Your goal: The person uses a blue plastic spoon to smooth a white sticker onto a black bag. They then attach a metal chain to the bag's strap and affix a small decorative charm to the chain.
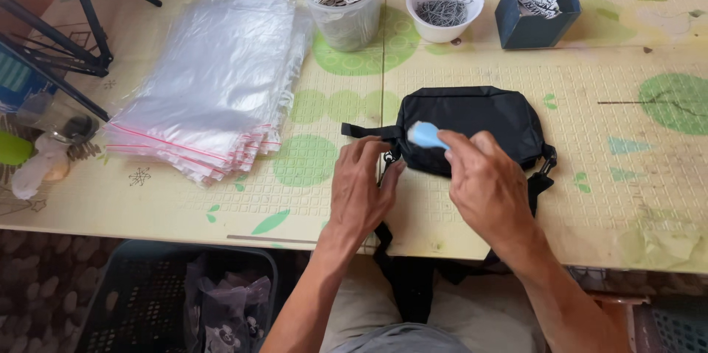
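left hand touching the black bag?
Touching. The head view shows the left hand with fingertips resting on the black bag's left end by the strap.

A small light-blue tag (426, 135) is being pinched at the right hand's fingertips (447, 143); a stack of clear red-striped zip bags (214, 80) is lying well left of them.

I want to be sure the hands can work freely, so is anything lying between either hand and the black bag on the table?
Nothing visible does. The left hand already rests on the black bag's left end by the strap, and the right hand lies over its front edge, holding a small light blue object against it. The stack of clear plastic bags sits apart to the left.
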